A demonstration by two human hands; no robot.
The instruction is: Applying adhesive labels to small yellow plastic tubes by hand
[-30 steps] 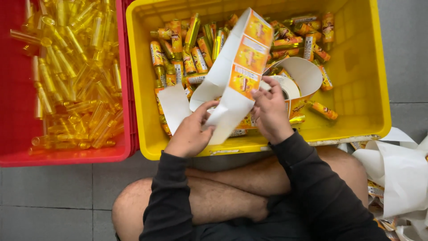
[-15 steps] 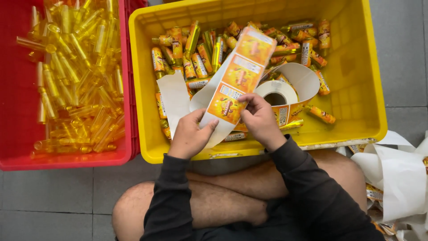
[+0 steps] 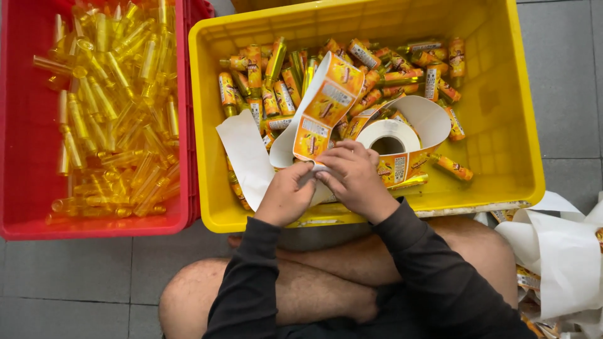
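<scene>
Both hands meet over the yellow bin (image 3: 515,125), left hand (image 3: 286,194) and right hand (image 3: 355,179) pinching the sticker strip (image 3: 326,107), whose long side points up and away.

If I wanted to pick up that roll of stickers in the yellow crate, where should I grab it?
Probably from above: the label roll lies flat with its open core facing up, so hook fingers into the core and pinch the wall. The loose strip trails leftward, so the right side looks freer.

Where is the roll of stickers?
In the head view, the sticker roll lies in the yellow crate, right of centre, on the labelled bottles, just above the right hand.
</scene>
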